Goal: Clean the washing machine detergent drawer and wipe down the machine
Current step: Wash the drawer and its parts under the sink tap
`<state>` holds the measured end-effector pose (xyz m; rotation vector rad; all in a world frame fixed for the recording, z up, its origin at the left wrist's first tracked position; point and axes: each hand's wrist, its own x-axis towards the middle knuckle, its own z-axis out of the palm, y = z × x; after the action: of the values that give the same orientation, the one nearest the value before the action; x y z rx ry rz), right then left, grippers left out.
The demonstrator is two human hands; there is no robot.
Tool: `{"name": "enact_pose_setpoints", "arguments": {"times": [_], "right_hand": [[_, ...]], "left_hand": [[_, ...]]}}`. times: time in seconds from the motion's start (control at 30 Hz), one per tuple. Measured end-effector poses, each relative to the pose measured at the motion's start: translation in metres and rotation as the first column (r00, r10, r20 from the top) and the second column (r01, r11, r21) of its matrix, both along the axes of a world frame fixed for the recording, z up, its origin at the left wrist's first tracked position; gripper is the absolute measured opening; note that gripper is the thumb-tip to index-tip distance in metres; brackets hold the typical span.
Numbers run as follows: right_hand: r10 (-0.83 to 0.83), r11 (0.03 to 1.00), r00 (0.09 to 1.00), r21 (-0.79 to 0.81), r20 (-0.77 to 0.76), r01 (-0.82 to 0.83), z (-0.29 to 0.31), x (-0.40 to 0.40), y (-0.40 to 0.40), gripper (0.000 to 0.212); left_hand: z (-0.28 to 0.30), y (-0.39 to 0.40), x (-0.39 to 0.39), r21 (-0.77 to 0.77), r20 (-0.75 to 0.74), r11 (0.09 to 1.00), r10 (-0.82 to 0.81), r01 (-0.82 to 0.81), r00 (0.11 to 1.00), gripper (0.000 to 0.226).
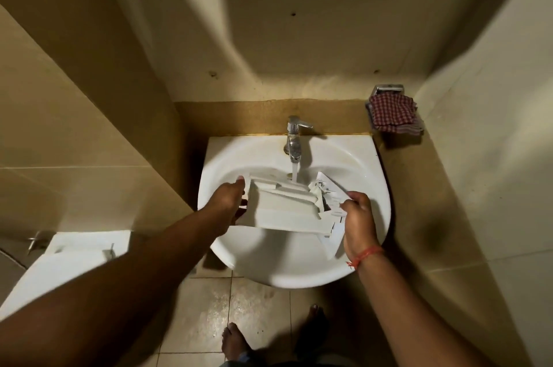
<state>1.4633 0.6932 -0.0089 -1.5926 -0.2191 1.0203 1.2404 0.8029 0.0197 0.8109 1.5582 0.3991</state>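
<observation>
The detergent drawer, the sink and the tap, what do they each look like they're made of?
The detergent drawer, held by both hands over the basin, looks like matte white moulded plastic: thin walls, ribs and partitions. The sink looks like glazed white ceramic, judging by its smooth, glossy, rounded rim. The tap looks like chromed metal, given its mirror-like silver shine; the base metal can't be told.

Premises: a small domestic bathroom. Evidence: white ceramic washbasin (294, 272) with chrome tap (294, 139) running, beige tiled walls (74, 127) and floor (209, 315), toilet cistern (86, 244) at left, wall-mounted rack holding a checked cloth (393, 114).
</observation>
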Motion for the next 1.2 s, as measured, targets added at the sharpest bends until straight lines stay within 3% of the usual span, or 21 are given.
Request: {"name": "enact_pose_setpoints", "arguments": {"times": [0.13,0.23,0.43,0.63,0.67,0.8,0.97,1.03,1.13,1.2], "right_hand": [[0.102,0.992,0.994,0.077,-0.043,-0.098,0.002,-0.008,-0.008,0.036],[0.167,0.981,0.986,0.105,-0.03,-0.163,0.007,-0.006,-0.012,0.045],[0.326,0.941,0.94,0.06,0.097,-0.333,0.01,-0.003,-0.021,0.068],[0.423,0.906,0.892,-0.057,0.161,-0.42,0.008,-0.004,-0.023,0.064],[0.447,0.895,0.877,-0.073,0.174,-0.441,0.008,-0.004,-0.023,0.063],[0.504,0.863,0.827,-0.105,0.25,-0.494,0.008,-0.004,-0.023,0.063],[0.527,0.846,0.785,-0.116,0.325,-0.52,0.01,0.002,-0.031,0.064],[0.534,0.842,0.727,-0.192,0.432,-0.505,0.012,0.005,-0.024,0.06],[0.472,0.861,0.451,-0.286,0.757,-0.422,0.024,-0.001,0.0,0.049],[0.527,0.794,0.282,-0.347,0.801,-0.498,0.035,-0.015,0.027,0.043]], "left_hand": [[-0.016,-0.014,0.001,0.167,-0.156,0.985,-0.026,0.053,0.987,0.038],[-0.019,-0.024,0.0,0.238,-0.156,0.971,0.028,0.01,0.987,0.033],[-0.035,-0.029,-0.006,0.171,-0.086,0.985,0.045,-0.03,0.995,0.024],[-0.046,-0.028,0.001,0.105,-0.086,0.994,0.016,-0.007,0.996,0.024],[-0.048,-0.027,0.001,0.1,-0.074,0.995,0.031,-0.024,0.997,0.028],[-0.068,-0.02,0.002,0.072,-0.012,0.992,0.107,-0.106,0.994,0.076],[-0.069,-0.023,0.018,0.074,-0.055,0.983,0.175,-0.171,0.983,0.064],[-0.071,-0.023,0.023,0.089,-0.102,0.984,0.165,-0.157,0.981,0.053],[-0.072,-0.019,0.029,0.11,-0.138,0.987,0.131,-0.116,0.982,0.042],[-0.074,-0.016,0.032,0.127,-0.142,0.987,0.111,-0.094,0.984,0.042]]}}
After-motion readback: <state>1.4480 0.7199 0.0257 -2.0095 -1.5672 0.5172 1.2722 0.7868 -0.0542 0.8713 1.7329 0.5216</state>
